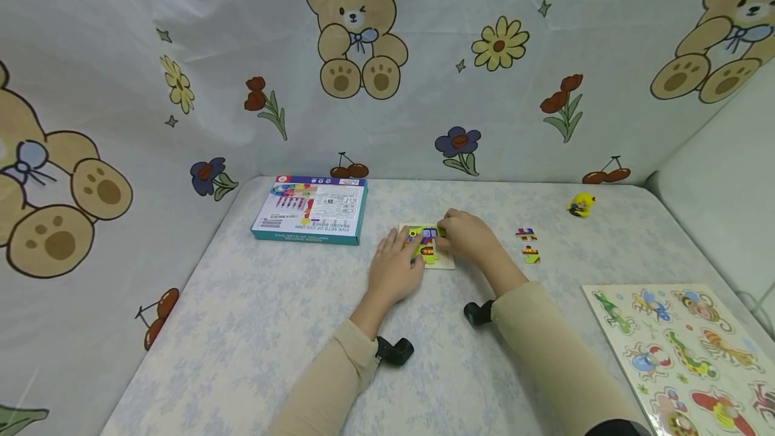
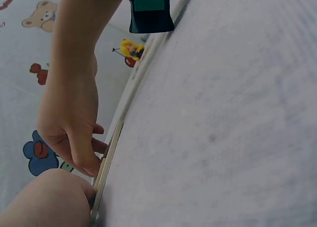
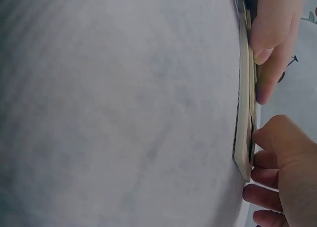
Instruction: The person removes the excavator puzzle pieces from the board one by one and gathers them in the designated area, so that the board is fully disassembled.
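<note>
A small wooden jigsaw puzzle (image 1: pixel 428 245), with a bright green, purple and red picture in a pale frame, lies mid-table. Across its left side rests my left hand (image 1: pixel 395 270), fingers spread and pressing on it. At the upper right corner, my right hand (image 1: pixel 471 237) has its fingers curled, pinching a puzzle piece (image 1: pixel 440 231) low over the board; the fingers hide most of that piece. From the side, the right wrist view shows the board's edge (image 3: pixel 241 113), with the right thumb and fingertips at it. Two loose puzzle pieces (image 1: pixel 526 234) (image 1: pixel 531 255) lie right of the right forearm.
A flat box (image 1: pixel 310 210) with a teal side stands at the back left. Farther right sits a small yellow-haired figurine (image 1: pixel 582 204). A large board with insect pictures (image 1: pixel 684 355) lies at the front right. A patterned bear cloth (image 1: pixel 418 120) hangs behind the table.
</note>
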`<act>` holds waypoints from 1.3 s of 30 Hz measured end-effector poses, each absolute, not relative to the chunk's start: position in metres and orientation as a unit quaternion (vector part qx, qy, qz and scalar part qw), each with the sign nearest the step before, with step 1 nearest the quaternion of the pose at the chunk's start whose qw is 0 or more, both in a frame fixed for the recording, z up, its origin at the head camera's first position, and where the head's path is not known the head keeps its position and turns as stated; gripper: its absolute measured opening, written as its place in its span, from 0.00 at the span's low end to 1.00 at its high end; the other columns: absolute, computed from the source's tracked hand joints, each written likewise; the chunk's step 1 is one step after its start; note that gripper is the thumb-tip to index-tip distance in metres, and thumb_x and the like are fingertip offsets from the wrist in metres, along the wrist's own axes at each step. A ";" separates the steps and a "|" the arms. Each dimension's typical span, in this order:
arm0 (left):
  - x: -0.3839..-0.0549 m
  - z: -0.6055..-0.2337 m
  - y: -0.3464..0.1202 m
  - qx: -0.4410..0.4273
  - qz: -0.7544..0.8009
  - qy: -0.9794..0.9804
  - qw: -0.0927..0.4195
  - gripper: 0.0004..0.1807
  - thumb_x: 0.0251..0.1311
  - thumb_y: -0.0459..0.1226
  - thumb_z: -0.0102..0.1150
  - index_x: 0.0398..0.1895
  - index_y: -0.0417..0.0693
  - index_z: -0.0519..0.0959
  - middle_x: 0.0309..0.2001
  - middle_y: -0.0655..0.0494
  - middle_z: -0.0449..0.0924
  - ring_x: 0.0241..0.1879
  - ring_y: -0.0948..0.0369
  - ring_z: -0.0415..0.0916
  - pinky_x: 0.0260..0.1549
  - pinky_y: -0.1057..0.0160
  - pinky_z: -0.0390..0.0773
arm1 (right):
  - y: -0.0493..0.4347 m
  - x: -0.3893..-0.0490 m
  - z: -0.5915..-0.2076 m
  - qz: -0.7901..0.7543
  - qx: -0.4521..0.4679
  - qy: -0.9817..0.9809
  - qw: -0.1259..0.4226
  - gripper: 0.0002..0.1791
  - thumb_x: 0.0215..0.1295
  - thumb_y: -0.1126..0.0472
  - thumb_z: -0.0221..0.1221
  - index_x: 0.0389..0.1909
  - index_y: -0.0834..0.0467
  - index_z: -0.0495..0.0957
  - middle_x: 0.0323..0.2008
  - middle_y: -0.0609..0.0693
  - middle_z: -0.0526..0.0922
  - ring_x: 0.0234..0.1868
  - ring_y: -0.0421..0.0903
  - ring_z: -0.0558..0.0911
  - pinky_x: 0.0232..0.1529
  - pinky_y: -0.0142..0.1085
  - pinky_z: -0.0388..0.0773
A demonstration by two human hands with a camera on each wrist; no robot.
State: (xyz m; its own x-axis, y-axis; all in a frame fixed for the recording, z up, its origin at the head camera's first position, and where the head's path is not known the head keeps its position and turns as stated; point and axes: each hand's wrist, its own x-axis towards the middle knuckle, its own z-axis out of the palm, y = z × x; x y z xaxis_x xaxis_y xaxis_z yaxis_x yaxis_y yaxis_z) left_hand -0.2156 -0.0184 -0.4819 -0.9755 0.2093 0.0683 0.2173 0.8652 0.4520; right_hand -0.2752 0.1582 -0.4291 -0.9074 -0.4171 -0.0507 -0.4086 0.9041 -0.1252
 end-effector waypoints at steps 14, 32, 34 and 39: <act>-0.215 -0.482 -0.018 -0.108 -0.234 -0.966 -0.001 0.29 0.71 0.50 0.37 0.76 0.64 0.62 0.80 0.57 0.48 0.80 0.52 0.39 0.79 0.51 0.41 | 0.161 -0.276 -0.433 -0.098 -0.226 0.968 0.037 0.22 0.68 0.52 0.61 0.54 0.64 0.82 0.47 0.56 0.82 0.45 0.50 0.82 0.52 0.45 0.81; -0.216 -0.483 -0.018 -0.110 -0.231 -0.967 0.008 0.29 0.71 0.50 0.38 0.75 0.64 0.62 0.80 0.56 0.50 0.80 0.52 0.41 0.79 0.51 0.42 | 0.165 -0.273 -0.436 -0.137 -0.218 0.965 0.041 0.21 0.69 0.57 0.57 0.58 0.64 0.79 0.50 0.56 0.78 0.51 0.52 0.78 0.58 0.47 0.77; -0.216 -0.483 -0.018 -0.109 -0.231 -0.967 0.008 0.29 0.71 0.51 0.38 0.75 0.64 0.62 0.80 0.56 0.50 0.80 0.52 0.41 0.79 0.51 0.42 | 0.164 -0.273 -0.436 -0.137 -0.218 0.965 0.042 0.21 0.70 0.57 0.56 0.58 0.64 0.79 0.50 0.56 0.78 0.51 0.52 0.78 0.58 0.47 0.77; -0.216 -0.483 -0.018 -0.108 -0.231 -0.967 0.006 0.29 0.71 0.51 0.37 0.75 0.64 0.62 0.80 0.57 0.49 0.80 0.53 0.40 0.79 0.51 0.42 | 0.163 -0.273 -0.437 -0.135 -0.214 0.966 0.045 0.21 0.73 0.57 0.50 0.59 0.65 0.78 0.50 0.56 0.78 0.51 0.52 0.77 0.58 0.48 0.77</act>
State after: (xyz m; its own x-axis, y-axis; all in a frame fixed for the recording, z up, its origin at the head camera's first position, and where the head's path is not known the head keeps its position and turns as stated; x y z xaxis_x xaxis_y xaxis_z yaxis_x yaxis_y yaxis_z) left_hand -0.2160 -0.0180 -0.4833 -0.9765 0.2066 0.0622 0.2124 0.8698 0.4454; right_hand -0.2726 0.1626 -0.4369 -0.9044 -0.4257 -0.0301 -0.4011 0.8720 -0.2806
